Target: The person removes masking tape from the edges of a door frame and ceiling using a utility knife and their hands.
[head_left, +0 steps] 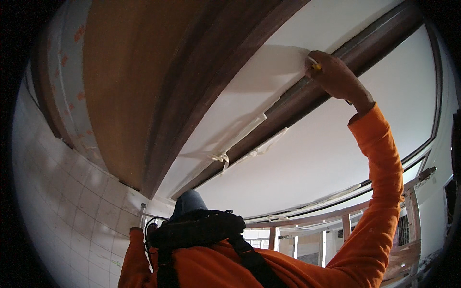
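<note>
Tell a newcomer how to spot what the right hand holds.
Find the dark brown trim between white panels, then the right hand raised at it. Poking from its grip is a small object, set apart from the surrounding brown and white by its yellow part.

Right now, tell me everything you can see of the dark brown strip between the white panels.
The dark brown strip, long and wood-like, runs diagonally between white panels. Pale tape hangs partly loose along both edges near its lower end. The right hand, holding a small tool, covers part of its upper stretch; contact is unclear.
</note>
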`<state>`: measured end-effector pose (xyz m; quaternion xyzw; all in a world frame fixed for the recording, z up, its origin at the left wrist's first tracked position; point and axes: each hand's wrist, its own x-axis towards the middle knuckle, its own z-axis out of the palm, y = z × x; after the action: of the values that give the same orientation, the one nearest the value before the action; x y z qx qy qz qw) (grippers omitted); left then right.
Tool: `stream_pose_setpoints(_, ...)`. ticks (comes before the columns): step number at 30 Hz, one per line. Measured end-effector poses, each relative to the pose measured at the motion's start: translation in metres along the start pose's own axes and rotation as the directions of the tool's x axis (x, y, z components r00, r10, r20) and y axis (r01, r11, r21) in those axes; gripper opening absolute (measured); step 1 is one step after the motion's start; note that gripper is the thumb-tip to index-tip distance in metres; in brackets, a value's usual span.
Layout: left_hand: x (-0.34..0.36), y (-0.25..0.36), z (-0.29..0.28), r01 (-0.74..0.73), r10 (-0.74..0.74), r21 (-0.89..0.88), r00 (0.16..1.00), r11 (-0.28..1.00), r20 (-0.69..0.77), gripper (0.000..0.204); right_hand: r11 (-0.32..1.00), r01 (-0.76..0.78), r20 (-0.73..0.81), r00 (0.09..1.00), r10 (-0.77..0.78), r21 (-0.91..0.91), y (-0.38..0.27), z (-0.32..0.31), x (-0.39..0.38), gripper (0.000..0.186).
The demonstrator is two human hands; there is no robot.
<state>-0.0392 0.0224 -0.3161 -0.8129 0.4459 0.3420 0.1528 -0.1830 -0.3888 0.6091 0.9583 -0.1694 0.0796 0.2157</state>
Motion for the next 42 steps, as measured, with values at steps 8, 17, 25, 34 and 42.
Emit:
stream_pose_setpoints(8, 0.009, -0.012, 0.010, 0.064, -0.019, 0.101, 0.917, 0.993, -0.398, 0.025, 0.915, -0.256, -0.366, 0.856, 0.365, 0.313, -0.053, -0.011, -0.042, 0.016)
stream_pose_setpoints(17, -0.061, 0.070, -0.305, -0.301, 0.057, -0.724, 0.904, -0.621, -0.425, 0.045, 0.401, -0.278, 0.141, 0.931, 0.338, 0.873, -0.112, 0.223, -0.111, 0.014)
stream_pose_setpoints(25, -0.213, 0.094, -0.441, -0.391, 0.160, -0.623, 0.748, -0.677, -0.644, 0.053, 0.058, -0.329, 0.306, 0.921, 0.240, 0.943, -0.192, 0.270, -0.120, 0.019)
stream_pose_setpoints(34, -0.208, 0.127, -0.450, -0.628, 0.191, -0.745, 0.721, -0.226, -0.666, 0.042, 0.466, -0.004, -0.078, 0.985, 0.156, 0.885, -0.235, 0.285, -0.098, 0.011)
stream_pose_setpoints(42, -0.204, 0.116, -0.416, -0.565, 0.217, -0.795, 0.766, -0.221, -0.605, 0.025, 0.477, -0.077, -0.039, 0.973, 0.228, 0.875, -0.209, 0.295, -0.104, 0.022)
